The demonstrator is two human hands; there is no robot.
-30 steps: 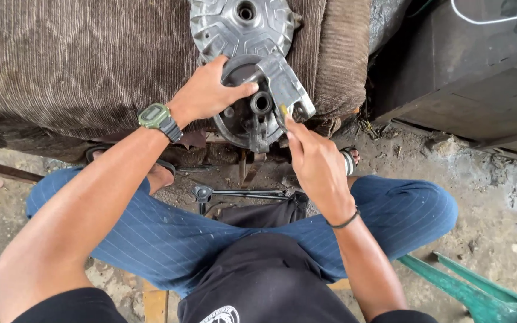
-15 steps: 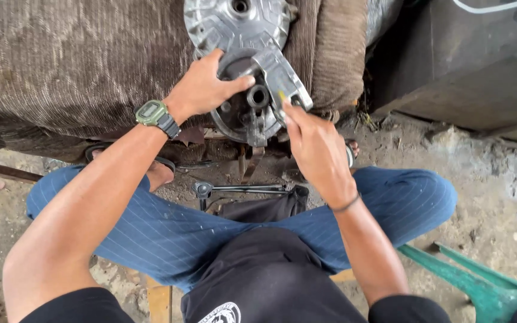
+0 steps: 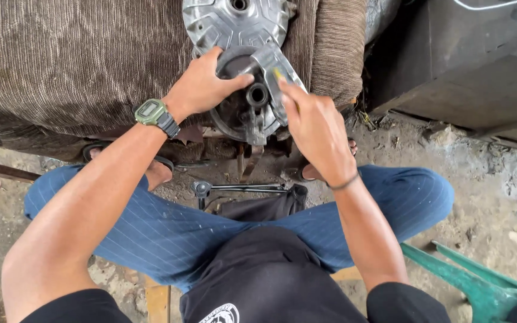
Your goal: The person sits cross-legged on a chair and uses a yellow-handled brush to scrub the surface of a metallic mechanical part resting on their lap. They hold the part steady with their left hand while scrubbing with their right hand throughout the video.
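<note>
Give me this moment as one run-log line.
left hand: grips dark round metal part | right hand: fingertips on grey metal plate | T-handle wrench: on ground between legs

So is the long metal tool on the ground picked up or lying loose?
Lying loose: the tool rests on the ground between the knees, neither hand touching it.

Rough repair workshop, floor level. Evidence: bare dirt-and-concrete ground (image 3: 486, 179), greasy metal engine part (image 3: 240, 72) far centre, T-handled wrench (image 3: 240, 189) on ground, green metal frame (image 3: 474, 281) near right.
</note>
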